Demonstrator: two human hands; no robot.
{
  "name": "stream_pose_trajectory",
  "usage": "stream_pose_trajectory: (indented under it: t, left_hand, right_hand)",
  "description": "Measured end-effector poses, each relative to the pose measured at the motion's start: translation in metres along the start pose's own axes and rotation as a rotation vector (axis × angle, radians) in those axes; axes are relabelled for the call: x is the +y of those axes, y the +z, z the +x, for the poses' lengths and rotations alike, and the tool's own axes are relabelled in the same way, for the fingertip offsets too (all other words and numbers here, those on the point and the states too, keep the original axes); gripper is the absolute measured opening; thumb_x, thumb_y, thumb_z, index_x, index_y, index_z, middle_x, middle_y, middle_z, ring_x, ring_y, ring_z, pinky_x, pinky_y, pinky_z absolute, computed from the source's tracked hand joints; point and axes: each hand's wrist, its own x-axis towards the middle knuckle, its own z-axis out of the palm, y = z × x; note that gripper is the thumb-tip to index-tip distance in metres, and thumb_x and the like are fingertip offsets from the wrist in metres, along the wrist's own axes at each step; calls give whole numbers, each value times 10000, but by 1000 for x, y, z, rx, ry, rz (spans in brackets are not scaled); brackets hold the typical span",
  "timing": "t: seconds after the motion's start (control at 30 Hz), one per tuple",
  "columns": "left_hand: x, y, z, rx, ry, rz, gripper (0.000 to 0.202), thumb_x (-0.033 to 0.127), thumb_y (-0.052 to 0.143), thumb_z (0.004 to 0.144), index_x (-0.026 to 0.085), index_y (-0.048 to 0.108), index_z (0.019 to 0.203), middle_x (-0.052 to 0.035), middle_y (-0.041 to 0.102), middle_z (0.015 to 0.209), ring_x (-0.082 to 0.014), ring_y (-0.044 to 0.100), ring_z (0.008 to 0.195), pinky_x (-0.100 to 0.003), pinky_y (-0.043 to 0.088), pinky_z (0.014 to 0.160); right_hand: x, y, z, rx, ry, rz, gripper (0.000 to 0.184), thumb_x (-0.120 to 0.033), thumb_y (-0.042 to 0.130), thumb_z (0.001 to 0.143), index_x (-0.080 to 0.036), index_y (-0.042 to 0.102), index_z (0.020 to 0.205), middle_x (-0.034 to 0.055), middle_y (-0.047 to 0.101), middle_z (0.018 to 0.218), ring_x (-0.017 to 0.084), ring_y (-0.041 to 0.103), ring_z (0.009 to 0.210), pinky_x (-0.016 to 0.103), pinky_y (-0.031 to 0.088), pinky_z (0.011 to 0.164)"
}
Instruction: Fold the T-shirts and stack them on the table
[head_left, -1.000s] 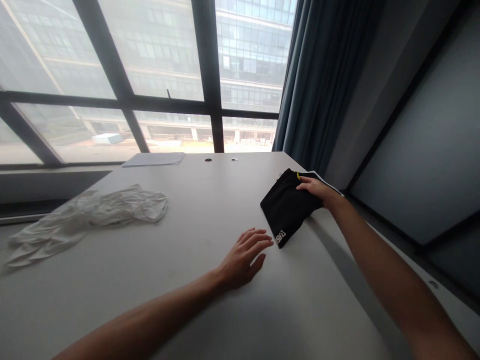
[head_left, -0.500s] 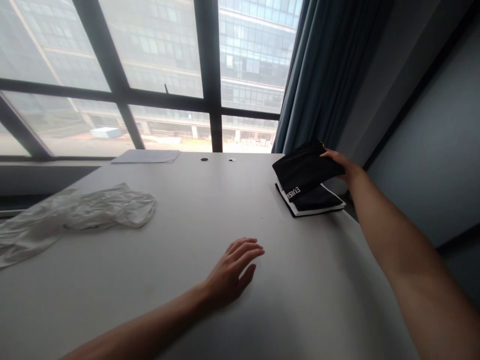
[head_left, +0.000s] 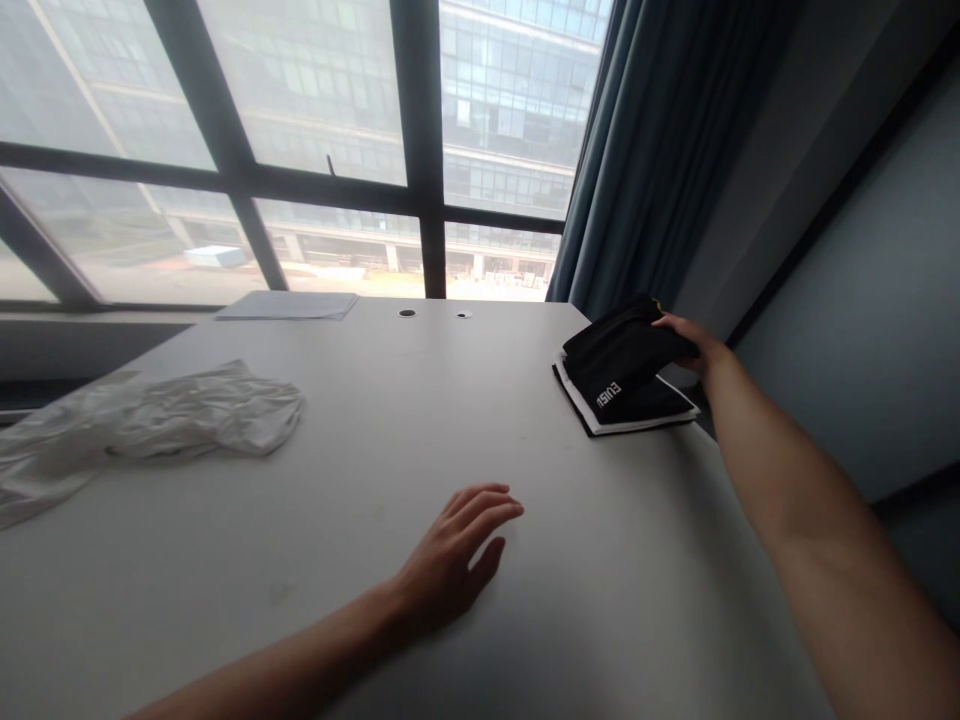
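My right hand [head_left: 694, 345] grips a folded black garment [head_left: 619, 360] with white lettering at its far edge. The garment rests tilted on a stack of folded black and white clothes [head_left: 637, 408] at the table's right edge, near the curtain. My left hand [head_left: 457, 555] lies flat on the white table [head_left: 360, 480] with its fingers stretched out, holding nothing. It is well apart from the stack, in the middle of the table's near half.
A crumpled clear plastic bag [head_left: 157, 420] lies on the left of the table. A flat sheet of paper [head_left: 289, 305] sits at the far edge by the window, beside two cable holes [head_left: 407, 313]. A blue curtain [head_left: 652, 150] hangs at the back right.
My right hand lifted the black garment from the table's middle right, carried it to the far right corner and lowered it onto the stack. My left hand stayed flat.
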Motion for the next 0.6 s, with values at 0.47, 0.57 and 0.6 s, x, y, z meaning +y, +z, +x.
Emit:
stream_pose_trajectory:
  t: [0.47,0.57,0.6]
  left_hand:
    - [2,1,0,-18,-18,-35,405,101,482,968,228,513,1351,-116,639,1237,-243,520,1280,-441,481,1059]
    - [1,0,0,-10,-18,-40,393,108,477,972,227,526,1343,-120,645,1230,-246,530,1278,-440,488,1058]
    - [2,0,0,-9,-17,-42,387,109,477,972,225,530,1338,-120,646,1227,-244,532,1276,-436,491,1058]
  right_hand:
    - [41,-22,5,93,111,-110,555,-139,765,741,-172,660,1285,67,753,820,188,677,631,295,570,584]
    - [57,-23,9,135,108,-119,549,-162,785,743,-125,655,1275,80,749,798,182,674,621,295,568,583]
    - [65,-24,8,147,112,-120,527,-175,784,751,-118,659,1260,83,749,798,182,676,625,293,566,586]
